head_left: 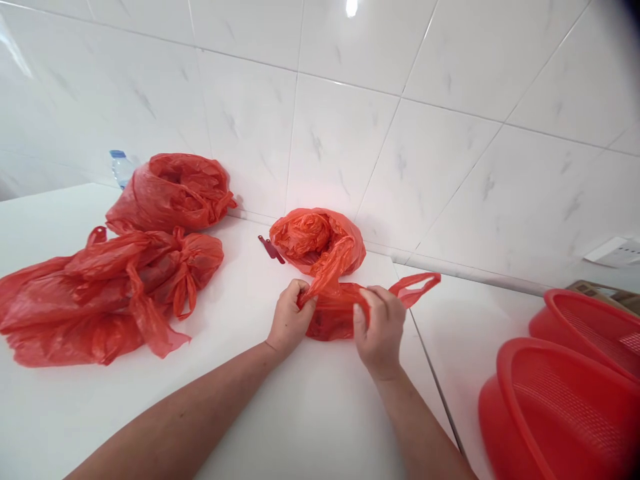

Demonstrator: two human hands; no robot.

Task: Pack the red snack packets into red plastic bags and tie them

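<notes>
In front of me on the white table lies a red plastic bag [333,320], partly covered by my hands. My left hand [293,317] is closed, pinching a gathered part of the red plastic at its left side. Curled around the bag's right side, my right hand [383,327] has its fingers bent over the plastic. A loop handle [420,288] sticks out to the right beyond that hand. Just behind sits a rounded red bag [345,230] stuffed with crumpled red plastic, and a strand of plastic runs from it toward my left hand. Whatever the front bag contains is hidden.
Two full red bags, one tied [75,300] and one bunched [175,193], lie at left, with a clear bottle [120,170] behind. Small dark red pieces [271,249] lie near the tiled wall [350,147]. Two red perforated baskets [515,400] stand at right, past a table seam.
</notes>
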